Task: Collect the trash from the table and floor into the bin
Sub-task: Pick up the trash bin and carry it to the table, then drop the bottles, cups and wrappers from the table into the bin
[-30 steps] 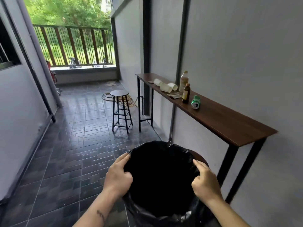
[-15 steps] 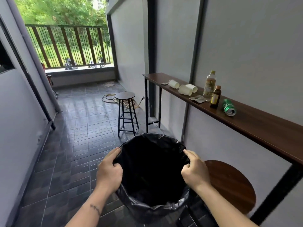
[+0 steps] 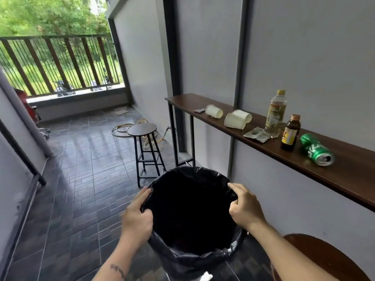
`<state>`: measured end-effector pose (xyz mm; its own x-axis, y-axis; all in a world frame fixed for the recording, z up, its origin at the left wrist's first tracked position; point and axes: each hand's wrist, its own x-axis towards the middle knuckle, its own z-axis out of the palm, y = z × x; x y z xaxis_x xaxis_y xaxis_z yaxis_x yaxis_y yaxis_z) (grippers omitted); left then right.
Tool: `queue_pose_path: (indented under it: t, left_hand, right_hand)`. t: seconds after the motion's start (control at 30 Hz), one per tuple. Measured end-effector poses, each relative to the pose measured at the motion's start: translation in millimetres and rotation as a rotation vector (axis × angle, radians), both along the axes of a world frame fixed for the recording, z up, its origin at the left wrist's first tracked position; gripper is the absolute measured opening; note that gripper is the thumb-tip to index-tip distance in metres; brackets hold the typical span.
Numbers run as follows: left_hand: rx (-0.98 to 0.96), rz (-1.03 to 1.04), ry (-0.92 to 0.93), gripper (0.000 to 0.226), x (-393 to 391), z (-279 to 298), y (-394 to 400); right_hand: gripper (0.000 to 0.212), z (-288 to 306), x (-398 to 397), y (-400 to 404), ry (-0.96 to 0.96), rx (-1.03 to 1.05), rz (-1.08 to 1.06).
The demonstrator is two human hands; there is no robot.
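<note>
A bin lined with a black bag (image 3: 190, 248) is held in front of me above the floor. My left hand (image 3: 138, 216) grips its left rim and my right hand (image 3: 244, 208) grips its right rim. On the narrow brown wall table (image 3: 345, 175) to my right lie three white paper cups (image 3: 235, 121), flat wrappers (image 3: 256, 134), a clear plastic bottle (image 3: 275, 114), a small brown bottle (image 3: 290, 132) and a green can (image 3: 316, 149) on its side.
A round black stool (image 3: 145, 142) stands ahead beside the table's far legs. A coiled hose (image 3: 129, 128) and flat cardboard (image 3: 120, 110) lie on the tiled floor beyond it. A brown stool seat (image 3: 324, 258) is at my lower right. A railing closes the far end.
I have walked forward along the table carrying the bin in both hands. The table items are closer and further right, and the brown stool has slid to my lower right.
</note>
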<state>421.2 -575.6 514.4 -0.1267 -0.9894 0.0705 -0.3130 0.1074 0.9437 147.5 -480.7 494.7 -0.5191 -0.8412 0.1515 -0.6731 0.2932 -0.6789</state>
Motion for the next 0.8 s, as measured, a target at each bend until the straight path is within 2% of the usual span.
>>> queue_pose_path:
  t: [0.23,0.43,0.57,0.8]
  left_hand:
    - [0.109,-0.166,0.048,0.07,-82.1,-26.7,-80.9]
    - [0.205,-0.322,0.035,0.069,-150.2,-43.3,-132.9]
    - [0.19,-0.398,-0.004,0.064,-191.0,-43.5,-150.5]
    - [0.16,-0.551,-0.068,0.064,-233.9,-43.4,-152.2]
  right_hand:
    - [0.06,6.6,-60.5,-29.9,0.091,0.168,-0.107]
    - [0.051,30.5,-101.3,-18.9,0.229,0.133,-0.36]
    - [0.051,49.8,-126.1,-4.3,0.331,0.115,-0.571]
    - [0.059,71.6,-176.8,12.0,0.375,0.304,-0.795]
